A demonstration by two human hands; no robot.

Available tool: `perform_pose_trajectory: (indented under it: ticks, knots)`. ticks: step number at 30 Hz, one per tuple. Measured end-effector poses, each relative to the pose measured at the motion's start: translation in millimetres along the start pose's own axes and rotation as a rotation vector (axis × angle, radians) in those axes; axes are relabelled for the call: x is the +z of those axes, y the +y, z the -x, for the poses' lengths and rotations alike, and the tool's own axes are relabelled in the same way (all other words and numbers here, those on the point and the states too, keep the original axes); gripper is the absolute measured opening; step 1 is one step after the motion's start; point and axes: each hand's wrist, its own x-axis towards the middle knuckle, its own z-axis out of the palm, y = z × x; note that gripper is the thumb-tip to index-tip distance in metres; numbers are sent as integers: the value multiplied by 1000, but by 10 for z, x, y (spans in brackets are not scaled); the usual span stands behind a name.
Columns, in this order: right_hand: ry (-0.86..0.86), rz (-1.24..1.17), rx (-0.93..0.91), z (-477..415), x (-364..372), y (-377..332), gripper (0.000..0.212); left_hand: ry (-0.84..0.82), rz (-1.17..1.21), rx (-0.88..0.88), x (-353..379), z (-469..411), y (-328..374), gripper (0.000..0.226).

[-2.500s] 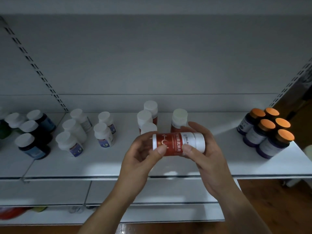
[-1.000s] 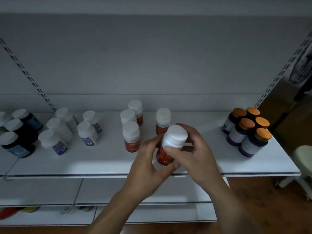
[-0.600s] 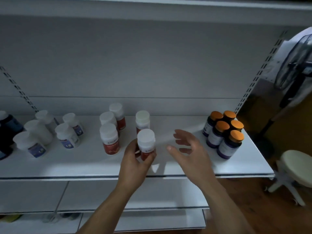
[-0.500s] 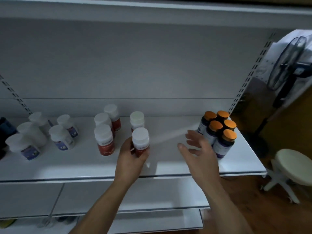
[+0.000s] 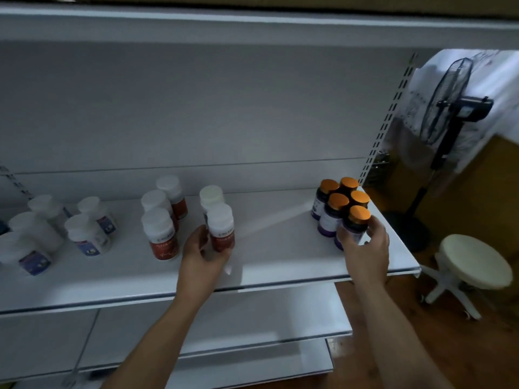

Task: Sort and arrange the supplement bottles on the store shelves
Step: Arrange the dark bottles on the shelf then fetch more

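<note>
My left hand [image 5: 200, 258] grips a red-labelled, white-capped bottle [image 5: 222, 227] standing upright on the white shelf [image 5: 280, 256], in front of another of its kind [image 5: 211, 195]. Three more red-labelled bottles [image 5: 160, 233] stand just left of it. My right hand [image 5: 365, 249] wraps round the nearest orange-capped purple bottle [image 5: 355, 221] of a cluster of several [image 5: 335, 204] at the shelf's right end.
White bottles with blue labels [image 5: 84, 233] stand at the shelf's left. Lower white shelves [image 5: 252, 318] jut out below. Right of the shelving are a black standing fan [image 5: 449, 108] and a cream stool [image 5: 474, 261] on a wooden floor.
The red-labelled bottle went from lying in both hands to standing on the shelf under my left hand. My right hand let go, moved right and took hold of the orange-capped bottle.
</note>
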Motion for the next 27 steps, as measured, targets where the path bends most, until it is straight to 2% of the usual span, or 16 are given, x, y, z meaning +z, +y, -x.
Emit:
perform_pose_trajectory:
  ticks: [3, 9, 12, 14, 18, 23, 27]
  knots:
    - [-23, -17, 41, -34, 54, 24, 57, 9, 5, -31, -101, 98, -11, 64]
    - [7, -5, 48, 40, 28, -50, 50, -3, 5, 55, -243, 305, 89, 41]
    - [2, -54, 43, 304, -15, -110, 47, -57, 38, 85, -256, 446, 168, 32]
    - [-74, -113, 62, 545, -30, -196, 47, -140, 50, 104, -239, 527, 227, 30]
    - [-269, -146, 31, 954, -32, -447, 36, -345, 29, 151, -164, 622, 338, 39]
    - [-423, -114, -113, 1311, -88, -722, 48, -522, -21, 227, -125, 694, 397, 64]
    - [-467, -95, -288, 1466, -173, -917, 53, -584, 81, 291, -106, 769, 489, 62]
